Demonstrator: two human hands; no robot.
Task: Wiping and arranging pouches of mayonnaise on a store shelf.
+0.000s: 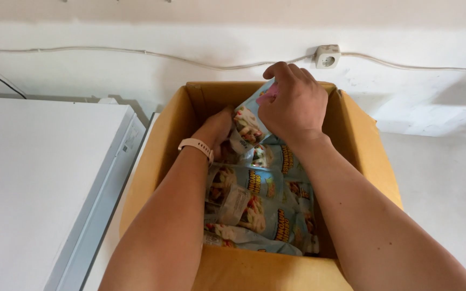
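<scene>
A glossy pale-blue plastic snack pouch point(248, 123), printed with pictures of food and pink at its top corner, stands tilted at the far end of an open brown cardboard box point(360, 145). The right hand point(292, 105) has its fingers closed around the pouch's top; the left hand point(215, 129), a pale wristband point(196, 146) on its wrist, touches the pouch's lower side, its fingers hidden. More matching pouches point(260, 210) lie stacked below.

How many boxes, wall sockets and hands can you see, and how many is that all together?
Cardboard box: 1
Wall socket: 1
Hands: 2, left hand and right hand, both on a snack packet
Total: 4
</scene>
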